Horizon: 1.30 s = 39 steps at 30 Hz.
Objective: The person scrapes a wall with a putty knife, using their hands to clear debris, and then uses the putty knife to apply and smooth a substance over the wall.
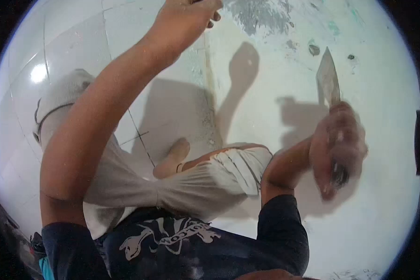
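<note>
My right hand (338,149), smeared by motion, is closed around the handle of a pointed trowel (329,77). Its narrow metal blade points toward the top of the view, over a pale plastered surface, and the dark handle end shows below my fingers. My left hand (189,18) is raised at the top edge, its fingers curled and partly cut off by the frame. I cannot tell what, if anything, is inside it. A rounded shadow of a hand and forearm falls on the pale surface beside it.
Pale tiles (21,88) lie to the left, meeting the plastered surface (266,116) along a rough seam (210,102). A grey patch (261,16) and small dark spots mark its upper part. My bent legs in light trousers (172,191) and a bare foot (172,158) are below.
</note>
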Available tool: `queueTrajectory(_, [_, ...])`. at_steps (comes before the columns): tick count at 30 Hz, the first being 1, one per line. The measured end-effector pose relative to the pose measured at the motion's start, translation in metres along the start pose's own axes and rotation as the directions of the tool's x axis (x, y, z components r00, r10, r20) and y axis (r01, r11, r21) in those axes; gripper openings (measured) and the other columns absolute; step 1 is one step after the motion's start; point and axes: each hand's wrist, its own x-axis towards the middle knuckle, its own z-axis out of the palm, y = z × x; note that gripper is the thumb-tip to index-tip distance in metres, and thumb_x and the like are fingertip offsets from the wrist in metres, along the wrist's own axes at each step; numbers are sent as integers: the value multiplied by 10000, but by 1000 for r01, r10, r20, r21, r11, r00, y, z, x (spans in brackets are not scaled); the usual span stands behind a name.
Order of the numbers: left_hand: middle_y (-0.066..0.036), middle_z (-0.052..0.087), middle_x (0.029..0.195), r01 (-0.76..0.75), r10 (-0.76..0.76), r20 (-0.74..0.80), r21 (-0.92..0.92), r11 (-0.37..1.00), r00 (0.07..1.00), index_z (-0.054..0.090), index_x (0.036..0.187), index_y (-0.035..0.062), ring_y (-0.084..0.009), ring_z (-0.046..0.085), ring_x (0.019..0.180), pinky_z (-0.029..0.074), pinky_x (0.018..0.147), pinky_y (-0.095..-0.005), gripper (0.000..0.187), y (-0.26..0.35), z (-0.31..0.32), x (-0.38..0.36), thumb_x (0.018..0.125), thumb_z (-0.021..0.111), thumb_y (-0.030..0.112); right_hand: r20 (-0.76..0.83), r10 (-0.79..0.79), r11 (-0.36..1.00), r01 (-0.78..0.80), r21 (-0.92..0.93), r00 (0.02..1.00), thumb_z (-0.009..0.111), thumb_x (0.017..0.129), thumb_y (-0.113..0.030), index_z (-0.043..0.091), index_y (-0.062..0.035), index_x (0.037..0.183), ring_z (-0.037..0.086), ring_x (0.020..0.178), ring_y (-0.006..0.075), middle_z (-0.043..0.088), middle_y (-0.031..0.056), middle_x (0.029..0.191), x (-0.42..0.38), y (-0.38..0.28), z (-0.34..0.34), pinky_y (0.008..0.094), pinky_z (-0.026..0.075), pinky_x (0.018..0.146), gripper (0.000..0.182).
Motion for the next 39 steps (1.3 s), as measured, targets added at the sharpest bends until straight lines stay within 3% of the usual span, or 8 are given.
queueTrajectory(3, [-81,562,801,36,-36,7,-22,999,999,583,897,7,-168,500,774,415,741,-326,199,15,11,-8,892,503,189,218,-20,992,-8,127,976,496,764,-508,435,-81,638,407,546,211,344,51,570,15,9,-16,348,255,485,450])
queueTrajectory(23, [-67,550,796,77,-77,6,-10,997,997,565,900,6,-164,493,760,409,744,-326,198,3,12,-2,907,492,190,31,-32,999,33,-43,999,518,757,-419,459,-8,537,517,494,271,431,105,506,2,-1,7,404,492,503,470])
queueTrajectory(25, [-71,550,798,23,-23,5,83,996,1000,565,897,1,-165,493,760,411,744,-323,201,-2,9,-5,907,492,188,-47,-10,995,5,-101,999,490,730,-495,364,-27,549,346,415,226,309,54,493,2,0,7,337,259,433,518])
queueTrajectory(31, [-75,556,807,23,-23,18,25,999,1000,565,897,-12,-164,505,766,423,736,-323,212,0,11,-10,898,500,190,164,-19,984,-10,177,986,504,685,-427,385,-49,578,358,473,205,320,42,534,7,-3,-6,355,270,458,411])
queueTrajectory(34, [-76,558,810,-7,7,29,7,1000,1000,566,900,-7,-165,509,769,424,748,-321,203,-6,9,-5,900,506,187,30,98,995,-98,-9,995,493,695,-442,444,-44,607,405,505,220,354,51,531,-11,13,-14,367,297,457,410])
queueTrajectory(37, [-79,559,811,3,-4,5,8,1000,1000,567,902,-9,-166,508,768,422,750,-320,210,-2,8,-8,900,505,191,-332,100,928,33,371,938,484,692,-498,534,-34,674,487,608,233,459,90,570,-23,10,-19,353,389,501,467])
queueTrajectory(38, [-82,561,815,0,0,-1,-10,1000,1000,566,901,-11,-168,507,769,420,749,-320,222,-4,8,-6,900,506,203,-205,77,996,-85,-32,976,488,699,-530,549,-33,750,496,626,228,501,111,634,-27,20,-17,377,404,522,502])
queueTrajectory(39, [-82,561,815,-7,7,1,-18,1000,1000,566,901,-11,-168,507,769,420,749,-320,222,-3,9,-5,900,506,203,102,214,965,-226,133,972,496,703,-523,526,-23,727,474,602,226,491,120,643,-32,29,-41,371,371,500,501])
